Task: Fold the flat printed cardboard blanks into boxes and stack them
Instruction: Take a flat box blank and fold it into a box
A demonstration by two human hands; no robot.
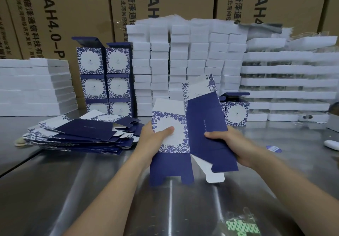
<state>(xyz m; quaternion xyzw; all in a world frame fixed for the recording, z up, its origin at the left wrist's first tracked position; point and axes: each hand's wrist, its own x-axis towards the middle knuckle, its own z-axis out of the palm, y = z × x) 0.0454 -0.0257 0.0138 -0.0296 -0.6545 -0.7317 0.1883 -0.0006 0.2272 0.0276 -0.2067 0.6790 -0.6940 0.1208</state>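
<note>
I hold a blue-and-white floral cardboard blank [185, 136] upright over the steel table, partly opened along its creases. My left hand [154, 136] grips its white floral panel, thumb on the front. My right hand [233, 144] grips the dark blue side panel, thumb on top. Its bottom flaps hang down toward the table. A pile of flat blanks [78, 134] lies to the left. Folded boxes [105, 78] stand stacked in two columns at the back left, and one more folded box [236, 111] stands behind the blank on the right.
Stacks of white trays [185, 61] fill the back, more at left [36, 87] and right [286, 81]. Brown cartons [55, 15] form the wall behind. A round blue sticker [274, 148] and a white object [332, 145] lie on the steel table [91, 190] at right.
</note>
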